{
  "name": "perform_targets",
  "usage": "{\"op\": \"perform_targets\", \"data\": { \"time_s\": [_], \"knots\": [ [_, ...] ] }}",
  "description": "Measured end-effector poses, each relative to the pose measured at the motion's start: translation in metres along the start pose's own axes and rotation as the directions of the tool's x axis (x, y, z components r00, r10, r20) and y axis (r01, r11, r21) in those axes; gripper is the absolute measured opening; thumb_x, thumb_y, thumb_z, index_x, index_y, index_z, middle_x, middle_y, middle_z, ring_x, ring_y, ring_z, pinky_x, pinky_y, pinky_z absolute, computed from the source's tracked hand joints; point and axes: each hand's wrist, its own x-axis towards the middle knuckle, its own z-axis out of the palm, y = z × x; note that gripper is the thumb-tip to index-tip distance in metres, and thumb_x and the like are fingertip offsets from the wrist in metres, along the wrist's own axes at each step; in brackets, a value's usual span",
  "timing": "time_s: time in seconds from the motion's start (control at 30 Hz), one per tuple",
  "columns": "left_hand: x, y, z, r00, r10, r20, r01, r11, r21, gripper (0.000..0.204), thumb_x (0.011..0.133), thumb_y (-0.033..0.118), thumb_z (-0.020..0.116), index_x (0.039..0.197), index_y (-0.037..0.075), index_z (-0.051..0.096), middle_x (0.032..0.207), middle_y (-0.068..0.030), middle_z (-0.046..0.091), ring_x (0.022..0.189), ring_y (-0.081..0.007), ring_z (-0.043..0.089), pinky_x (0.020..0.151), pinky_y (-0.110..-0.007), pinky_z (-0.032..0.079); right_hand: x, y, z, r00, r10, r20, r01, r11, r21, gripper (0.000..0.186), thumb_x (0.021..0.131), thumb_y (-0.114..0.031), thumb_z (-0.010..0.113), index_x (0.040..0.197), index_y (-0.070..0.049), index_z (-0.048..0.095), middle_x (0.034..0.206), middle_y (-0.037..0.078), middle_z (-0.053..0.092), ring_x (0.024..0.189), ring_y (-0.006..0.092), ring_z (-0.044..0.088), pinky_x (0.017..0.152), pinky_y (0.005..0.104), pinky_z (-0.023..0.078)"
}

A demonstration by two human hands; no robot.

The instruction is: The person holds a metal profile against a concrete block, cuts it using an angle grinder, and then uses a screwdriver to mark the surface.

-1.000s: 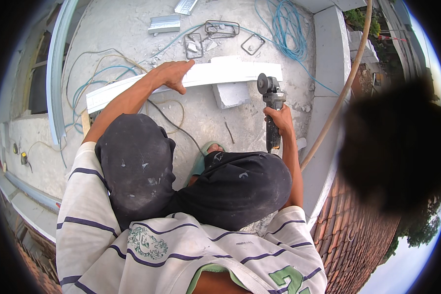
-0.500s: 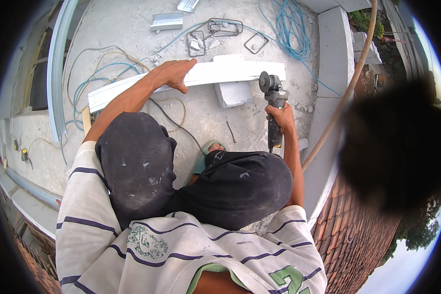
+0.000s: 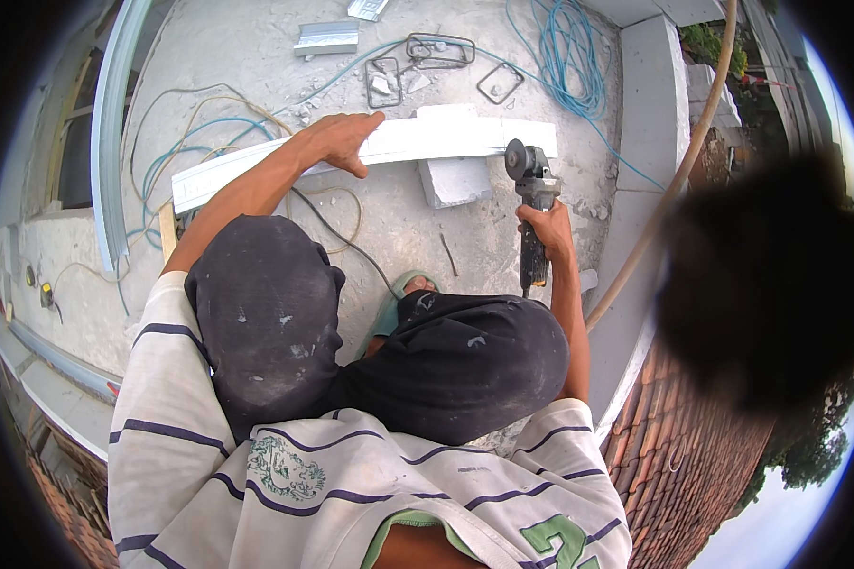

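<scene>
My left hand (image 3: pixel 346 142) grips a long white strip (image 3: pixel 427 136) at its middle-left, fingers over the far edge and thumb on the near side. The strip lies across a pale block (image 3: pixel 454 182). My right hand (image 3: pixel 546 226) is closed round a black-and-grey angle grinder (image 3: pixel 539 190), held upright in the picture with its dark disc (image 3: pixel 517 157) at the near edge of the strip's right part; whether they touch I cannot tell.
Blue hose coils (image 3: pixel 569 66), wire loops (image 3: pixel 498 83), metal offcuts (image 3: pixel 324 38) and rubble lie on the concrete floor (image 3: pixel 199 47). A long metal profile (image 3: pixel 109 152) stands at left. A block ledge (image 3: pixel 650 104), beige pipe (image 3: pixel 693 152) and tiled roof (image 3: pixel 674 446) border the right.
Both hands, the grinder and the white strip appear a little further right in the picture, as does much of the background. Both grips look unchanged.
</scene>
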Motion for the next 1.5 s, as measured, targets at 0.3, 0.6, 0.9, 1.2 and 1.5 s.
{"op": "perform_targets", "data": {
  "time_s": [0.3, 0.6, 0.9, 1.2, 1.5],
  "knots": [
    [-0.001, 0.005, -0.003, 1.0, -0.015, 0.015, 0.015, 1.0, -0.017, 0.078, 0.065, 0.025, 0.089, 0.127, 0.003, 0.047, 0.108, -0.0224, 0.068, 0.103, -0.0424, 0.067, 0.083, -0.049, 0.054, 0.001, 0.0, 0.0, 1.0, -0.01, 0.0, 0.01, 1.0, 0.004, 0.033, 0.073, -0.014, 0.08, 0.097, 0.003, 0.064, 0.075, 0.009, 0.068, 0.06, 0.0171, 0.065, 0.056, 0.0347, 0.053],
    [0.001, -0.001, 0.003, 1.0, -0.012, 0.009, 0.012, 1.0, -0.01, 0.079, 0.065, 0.026, 0.09, 0.128, 0.004, 0.047, 0.109, -0.0215, 0.069, 0.104, -0.0417, 0.067, 0.085, -0.049, 0.054, -0.002, 0.0, 0.003, 1.0, -0.005, 0.01, 0.005, 1.0, 0.02, 0.031, 0.073, -0.013, 0.079, 0.096, 0.002, 0.064, 0.074, 0.009, 0.068, 0.058, 0.0168, 0.065, 0.054, 0.0339, 0.052],
    [0.001, -0.001, 0.002, 1.0, -0.018, 0.013, 0.018, 0.999, -0.026, 0.08, 0.065, 0.025, 0.09, 0.129, 0.003, 0.047, 0.11, -0.0216, 0.068, 0.105, -0.0415, 0.066, 0.087, -0.048, 0.054, -0.001, 0.003, 0.003, 1.0, 0.0, 0.005, 0.0, 1.0, -0.004, 0.031, 0.074, -0.014, 0.08, 0.095, 0.001, 0.064, 0.074, 0.009, 0.068, 0.059, 0.0172, 0.066, 0.054, 0.0345, 0.053],
    [0.002, 0.0, 0.0, 1.0, -0.017, 0.016, 0.018, 1.0, -0.02, 0.081, 0.065, 0.026, 0.09, 0.129, 0.003, 0.048, 0.11, -0.0217, 0.068, 0.106, -0.0414, 0.067, 0.087, -0.048, 0.055, 0.0, 0.007, 0.004, 1.0, 0.019, 0.022, -0.019, 1.0, 0.003, 0.03, 0.074, -0.013, 0.081, 0.095, 0.001, 0.064, 0.075, 0.008, 0.068, 0.06, 0.0172, 0.066, 0.055, 0.0344, 0.053],
    [0.004, -0.005, 0.006, 0.999, -0.033, 0.021, 0.033, 0.999, 0.003, 0.086, 0.065, 0.027, 0.091, 0.134, 0.003, 0.045, 0.116, -0.0215, 0.067, 0.109, -0.0414, 0.066, 0.088, -0.048, 0.055, -0.004, 0.011, 0.005, 1.0, 0.019, 0.012, -0.019, 1.0, -0.003, 0.031, 0.073, -0.014, 0.081, 0.094, 0.002, 0.065, 0.075, 0.009, 0.068, 0.06, 0.0179, 0.065, 0.055, 0.0359, 0.052]
  ]
}}
